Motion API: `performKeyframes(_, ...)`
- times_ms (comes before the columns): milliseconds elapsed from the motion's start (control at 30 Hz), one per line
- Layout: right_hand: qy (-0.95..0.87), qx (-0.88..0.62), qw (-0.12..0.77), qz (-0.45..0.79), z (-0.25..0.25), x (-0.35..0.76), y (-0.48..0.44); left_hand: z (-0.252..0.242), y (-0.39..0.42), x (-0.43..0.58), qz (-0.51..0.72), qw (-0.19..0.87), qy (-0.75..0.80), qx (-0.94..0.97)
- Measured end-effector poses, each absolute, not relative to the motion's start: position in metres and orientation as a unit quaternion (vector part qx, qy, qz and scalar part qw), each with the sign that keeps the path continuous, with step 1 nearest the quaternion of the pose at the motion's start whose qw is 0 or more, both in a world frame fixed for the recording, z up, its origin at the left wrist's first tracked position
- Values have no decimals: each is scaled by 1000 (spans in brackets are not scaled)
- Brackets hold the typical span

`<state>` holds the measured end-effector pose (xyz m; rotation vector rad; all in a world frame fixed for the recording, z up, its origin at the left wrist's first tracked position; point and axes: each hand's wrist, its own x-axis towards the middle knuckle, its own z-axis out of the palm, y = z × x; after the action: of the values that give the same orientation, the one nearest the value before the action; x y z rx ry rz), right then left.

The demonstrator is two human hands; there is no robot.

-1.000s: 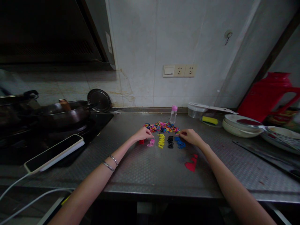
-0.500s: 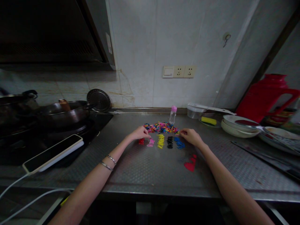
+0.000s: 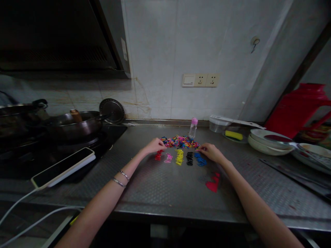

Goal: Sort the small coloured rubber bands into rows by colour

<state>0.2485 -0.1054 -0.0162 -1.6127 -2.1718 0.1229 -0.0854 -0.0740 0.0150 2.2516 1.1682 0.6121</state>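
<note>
A mixed heap of small coloured rubber bands [image 3: 180, 141] lies on the metal counter. In front of it are separate groups: red bands [image 3: 159, 155], pink bands [image 3: 168, 158], yellow bands [image 3: 179, 157], black bands [image 3: 189, 158] and blue bands [image 3: 200, 159]. My left hand [image 3: 156, 146] is at the heap's left end, above the red and pink groups, its fingertips pinched. At the right end, my right hand [image 3: 210, 152] also pinches, close to the blue bands. Whatever either pinch holds is too small to make out.
A clear bottle with a pink cap [image 3: 193, 127] stands behind the heap. Red heart-shaped pieces [image 3: 213, 183] lie front right. Stacked bowls [image 3: 269, 146] and a red thermos [image 3: 292, 110] are on the right; a phone [image 3: 63, 167] and a pan [image 3: 74, 126] are left.
The view has shifted slightly. My left hand has drawn back from the pink bands toward the heap. My right fingertips have moved a little left and nearer, toward the blue bands.
</note>
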Motion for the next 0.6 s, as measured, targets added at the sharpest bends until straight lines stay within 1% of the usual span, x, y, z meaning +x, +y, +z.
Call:
performKeyframes(267,-782,-585,209,38,-21,245,-99,13,-71,-87,229,276,423,832)
performKeyframes(600,-778,-541,307,92,-5,203,-106,21,-70,-90,257,249,436,826)
